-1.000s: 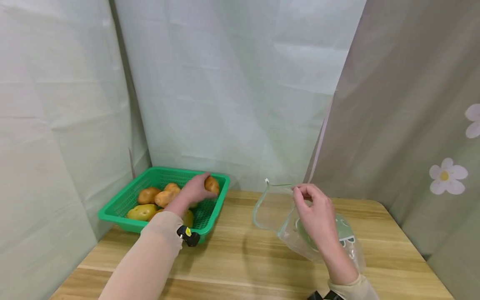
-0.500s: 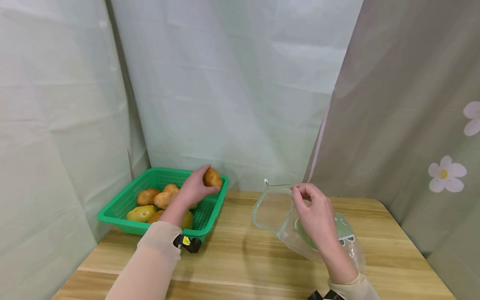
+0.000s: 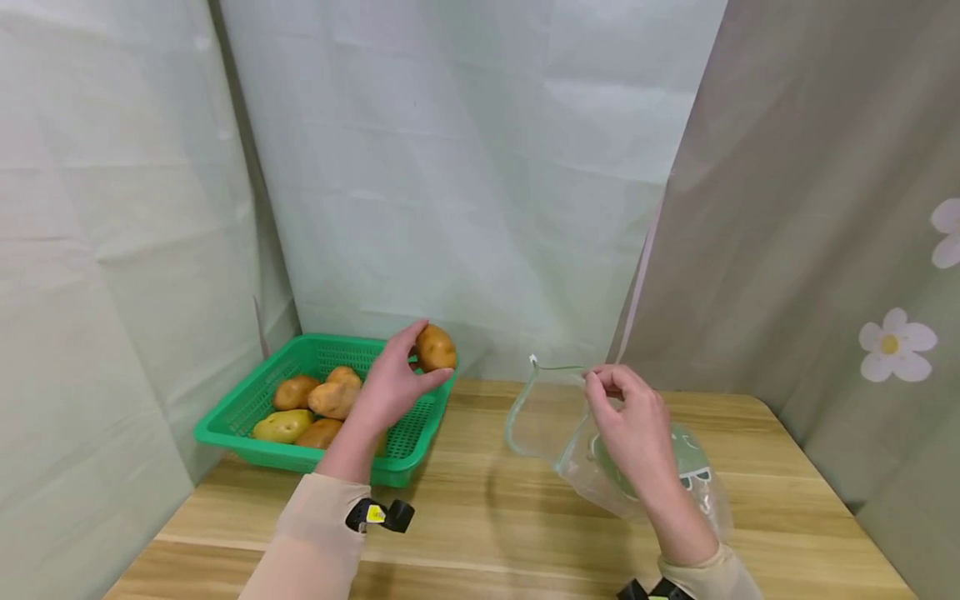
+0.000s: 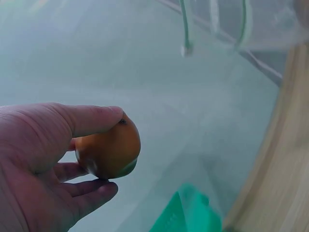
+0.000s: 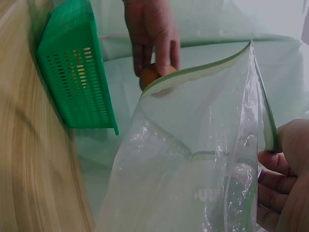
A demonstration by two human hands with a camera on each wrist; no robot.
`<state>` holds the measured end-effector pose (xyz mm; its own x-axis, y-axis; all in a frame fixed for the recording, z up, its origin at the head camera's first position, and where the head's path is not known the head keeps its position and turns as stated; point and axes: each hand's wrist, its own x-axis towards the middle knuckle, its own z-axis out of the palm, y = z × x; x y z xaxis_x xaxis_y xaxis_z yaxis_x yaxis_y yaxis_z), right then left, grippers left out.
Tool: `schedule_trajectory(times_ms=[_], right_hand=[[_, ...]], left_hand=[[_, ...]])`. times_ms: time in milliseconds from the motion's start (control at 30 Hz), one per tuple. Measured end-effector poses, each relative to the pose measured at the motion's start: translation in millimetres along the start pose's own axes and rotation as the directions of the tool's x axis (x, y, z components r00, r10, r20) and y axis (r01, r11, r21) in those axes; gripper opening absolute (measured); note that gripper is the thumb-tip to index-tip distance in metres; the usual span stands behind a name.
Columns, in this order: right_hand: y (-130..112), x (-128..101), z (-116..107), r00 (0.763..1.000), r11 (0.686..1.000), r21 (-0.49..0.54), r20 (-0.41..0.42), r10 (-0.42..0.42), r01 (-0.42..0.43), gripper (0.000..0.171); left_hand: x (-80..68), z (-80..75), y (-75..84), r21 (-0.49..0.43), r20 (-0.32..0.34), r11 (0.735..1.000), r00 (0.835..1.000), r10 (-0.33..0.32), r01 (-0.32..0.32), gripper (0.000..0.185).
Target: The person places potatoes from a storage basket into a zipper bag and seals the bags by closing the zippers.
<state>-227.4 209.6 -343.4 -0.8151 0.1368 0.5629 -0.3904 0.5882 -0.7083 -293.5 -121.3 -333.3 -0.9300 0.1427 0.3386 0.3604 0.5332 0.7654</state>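
Between thumb and fingers my left hand (image 3: 393, 379) grips a brown potato (image 3: 436, 348), held up over the right rim of the green basket (image 3: 247, 446). The left wrist view shows the potato (image 4: 111, 150) pinched with the thumb on one side and fingertips on the other. My right hand (image 3: 633, 425) pinches the green-edged rim of a clear zip bag (image 3: 547, 417), whose mouth gapes toward the left. In the right wrist view the bag (image 5: 169, 179) hangs wide at the top, partly in front of the potato.
Several potatoes lie in the basket, among them a yellowish one (image 3: 282, 426) and a lumpy one (image 3: 330, 400). The basket stands at the left of the wooden table (image 3: 465, 517). Pale curtains (image 3: 480, 208) hang close behind the table.
My left hand has lifted the potato upward and slightly right, from inside the basket to over its right rim. The right hand and the bag stay nearly still.
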Motion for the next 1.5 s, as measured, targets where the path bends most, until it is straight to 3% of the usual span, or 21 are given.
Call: schedule_trajectory(times_ms=[433,633,900,1200,1500], right_hand=[[2.7,-2.0,-0.5,1.0,1.0,-0.004,0.014,0.016,-0.016,0.022],[2.2,-3.2,-2.2,1.0,1.0,0.002,0.011,0.025,-0.025,0.022],[0.2,-0.5,-1.2,1.0,1.0,-0.008,-0.01,-0.009,0.009,0.023],[-0.7,-1.2,-0.5,1.0,1.0,-0.005,0.006,0.016,-0.016,0.023],[-1.4,-1.5,-0.2,0.999,1.0,0.002,0.021,0.025,-0.025,0.023]], left_hand=[[-18.0,40.2,30.3,-0.15,-0.003,0.985,0.997,0.08,-0.08,0.093],[-21.9,58.2,39.2,-0.107,0.013,0.983,0.988,0.152,-0.15,0.088],[-27.8,70.1,52.8,-0.059,0.027,0.976,0.977,0.21,-0.208,0.086],[-33.6,88.8,58.2,-0.03,0.099,0.962,0.957,0.274,-0.272,0.082],[-36.4,98.4,62.4,0.016,0.155,0.956,0.945,0.286,-0.292,0.081]])
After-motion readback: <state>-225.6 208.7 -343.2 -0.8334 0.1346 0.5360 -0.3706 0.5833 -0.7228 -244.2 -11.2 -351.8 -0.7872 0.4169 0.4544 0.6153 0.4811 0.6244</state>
